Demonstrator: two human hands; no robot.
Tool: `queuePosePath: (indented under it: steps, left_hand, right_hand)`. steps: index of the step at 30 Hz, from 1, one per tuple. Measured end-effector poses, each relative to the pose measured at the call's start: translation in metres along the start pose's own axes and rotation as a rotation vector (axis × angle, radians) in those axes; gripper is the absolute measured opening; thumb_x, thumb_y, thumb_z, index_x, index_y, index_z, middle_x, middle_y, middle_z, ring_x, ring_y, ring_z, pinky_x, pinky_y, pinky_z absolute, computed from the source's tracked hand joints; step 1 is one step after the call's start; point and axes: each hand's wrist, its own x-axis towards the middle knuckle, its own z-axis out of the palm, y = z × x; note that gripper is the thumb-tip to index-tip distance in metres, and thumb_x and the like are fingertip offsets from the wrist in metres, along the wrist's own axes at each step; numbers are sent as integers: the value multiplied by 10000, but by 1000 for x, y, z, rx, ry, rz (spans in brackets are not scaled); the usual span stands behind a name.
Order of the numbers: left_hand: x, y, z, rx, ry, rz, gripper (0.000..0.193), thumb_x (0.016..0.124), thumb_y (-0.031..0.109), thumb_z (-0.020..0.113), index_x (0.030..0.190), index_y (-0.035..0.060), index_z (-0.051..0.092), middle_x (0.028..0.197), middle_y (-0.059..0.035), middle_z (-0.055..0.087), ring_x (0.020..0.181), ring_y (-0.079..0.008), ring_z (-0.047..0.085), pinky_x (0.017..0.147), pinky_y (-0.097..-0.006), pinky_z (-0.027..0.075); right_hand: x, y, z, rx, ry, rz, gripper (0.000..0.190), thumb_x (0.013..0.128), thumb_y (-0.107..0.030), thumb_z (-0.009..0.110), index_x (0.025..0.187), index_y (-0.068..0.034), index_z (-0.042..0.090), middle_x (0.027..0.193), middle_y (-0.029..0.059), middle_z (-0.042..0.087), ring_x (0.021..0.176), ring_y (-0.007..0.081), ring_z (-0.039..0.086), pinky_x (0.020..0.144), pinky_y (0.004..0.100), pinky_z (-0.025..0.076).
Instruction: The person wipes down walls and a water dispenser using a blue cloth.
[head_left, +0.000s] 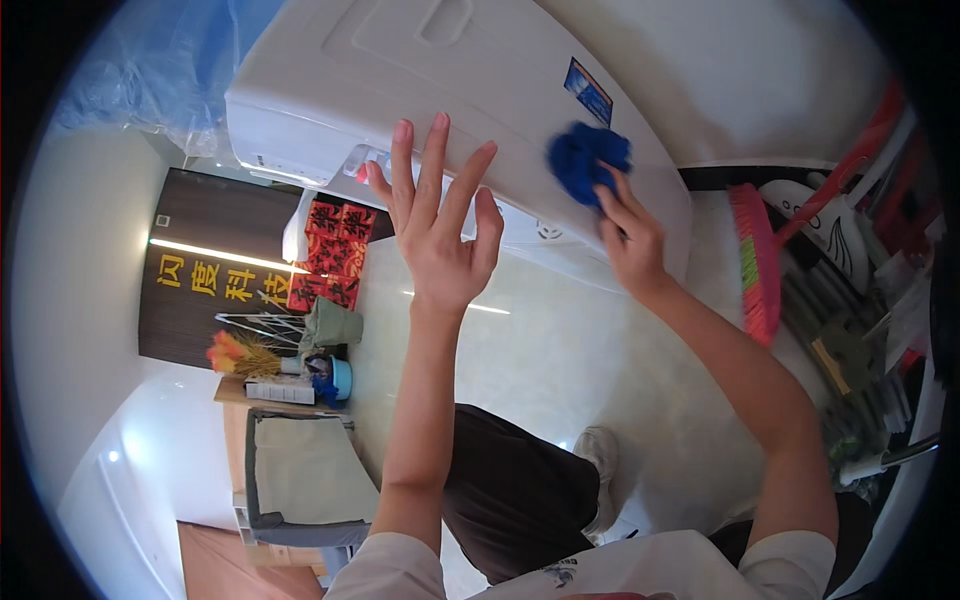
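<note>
A crumpled dark blue cloth (589, 161) is held in the fingers of my right hand (634, 236). It lies against the side panel of a white water dispenser (487, 97), below a blue sticker (589, 91), and looks blurred. My left hand (446, 225) is spread, back towards me, and holds nothing. Its fingers overlap the dispenser's front edge; whether they touch it cannot be told. Beside those fingers shows a red tap (362, 174), partly hidden. A blue water bottle (214, 45) under clear plastic film (165, 105) adjoins the dispenser's top.
At right are a pink broom (757, 262), a white dustpan (821, 225) and assorted clutter. A green-grey bin (334, 322), a light blue basin (341, 377) and a chair (307, 469) stand at left. My shoe (598, 457) rests on the pale floor (540, 352).
</note>
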Motion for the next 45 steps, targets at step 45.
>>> queuePosePath:
  steps: [45]
  left_hand:
    - [1, 12, 12, 51, 14, 22, 226, 781, 118, 620, 945, 181, 763, 1457, -109, 491, 1446, -388, 254, 1180, -533, 15]
  right_hand:
    - [2, 111, -29, -200, 66, 483, 419, 863, -45, 543, 1262, -132, 637, 1331, 256, 534, 1174, 354, 594, 972, 342, 465]
